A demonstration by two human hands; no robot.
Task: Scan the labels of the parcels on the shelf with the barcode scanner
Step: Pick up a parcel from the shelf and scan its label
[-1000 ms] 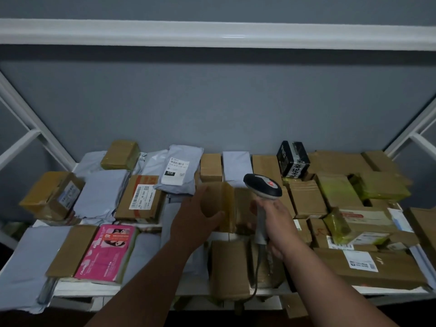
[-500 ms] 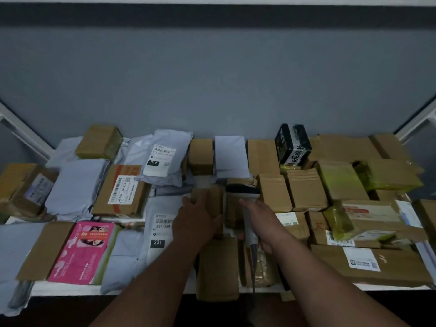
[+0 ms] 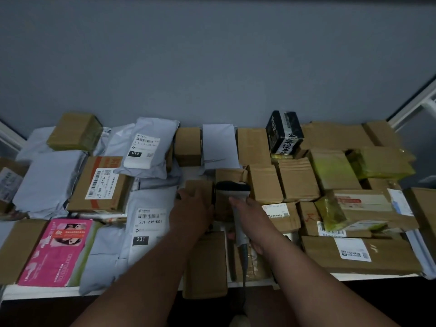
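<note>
Under both forearms runs the shelf [image 3: 368, 276], its white front edge showing only in strips between parcels; both ends are cut off by the frame. Cardboard boxes cover most of it, too overlapped to count surely (well over a dozen, many with no label in sight). Grey mailers [image 3: 47, 180] number about six, two showing labels: one marked 231 [image 3: 148, 223] just left of the left hand, one marked 010 [image 3: 144, 147] farther back and left. Far left of the grip lies one pink packet [image 3: 56, 251]; back and right of it stands one black box [image 3: 284, 132]. Yellow-green wrapped parcels [image 3: 332, 171] sit well right, three as far as I can tell.

Between the hands stands a small box [image 3: 199, 191], tipped up on edge; the left hand [image 3: 191, 213] grips its near side, fingers curled over it, and its label face is turned away from view. The right hand [image 3: 250, 217] is wrapped round the handle of the one scanner [image 3: 233, 188], whose dark head sits just right of that box, touching or nearly so (too dim to tell). Its cable drops out of sight below the shelf edge.
</note>
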